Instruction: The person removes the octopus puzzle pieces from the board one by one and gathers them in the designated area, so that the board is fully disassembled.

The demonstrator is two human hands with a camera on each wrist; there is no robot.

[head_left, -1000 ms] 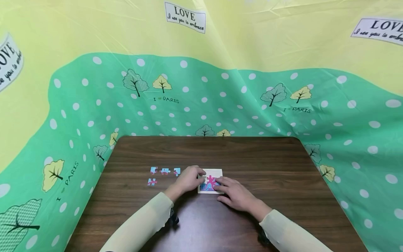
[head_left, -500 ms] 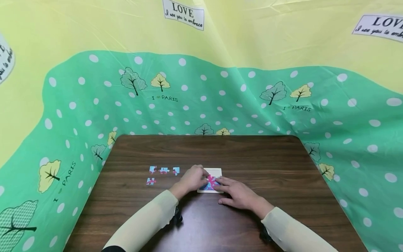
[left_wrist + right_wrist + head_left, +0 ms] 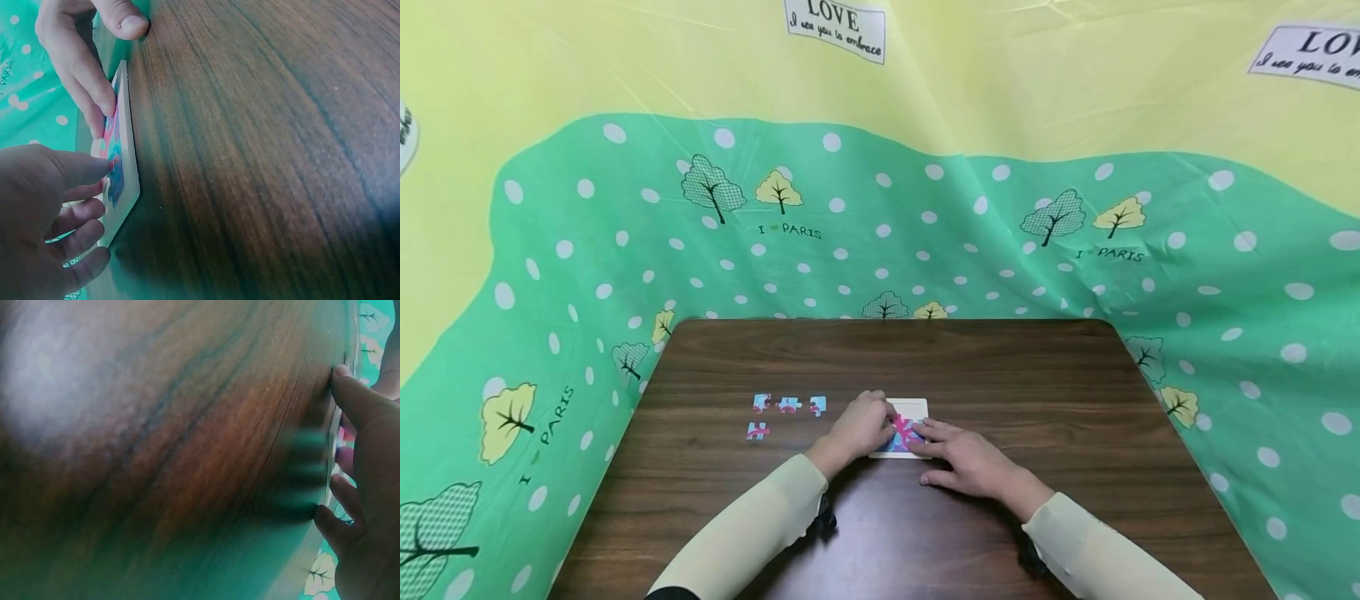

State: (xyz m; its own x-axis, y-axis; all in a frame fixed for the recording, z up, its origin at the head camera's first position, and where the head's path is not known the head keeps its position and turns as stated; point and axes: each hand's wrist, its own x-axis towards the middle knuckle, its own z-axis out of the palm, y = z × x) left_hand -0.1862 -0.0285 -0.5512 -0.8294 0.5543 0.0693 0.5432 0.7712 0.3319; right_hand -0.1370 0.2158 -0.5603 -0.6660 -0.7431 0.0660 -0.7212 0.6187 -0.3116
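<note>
Filling the puzzle board (image 3: pixel 913 407) seems our step; it lies flat on the table (image 3: pixel 1015 367) under both hands. Our left hand (image 3: pixel 862 423) bends over its left side, though we cannot tell whether thumb and fingers pinch anything. Our right hand (image 3: pixel 967 463) rests nearly straight fingers on its right side, gripping nothing. Next, we probably seat this spot, then fetch from four loose pieces (image 3: pixel 788 406).

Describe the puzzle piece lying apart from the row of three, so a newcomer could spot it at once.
On the dark wooden table, left of the white-framed puzzle, lie four loose pieces. Three form a row; the wanted piece, also blue and pink, sits alone, below the row's left end in the head view.
</note>
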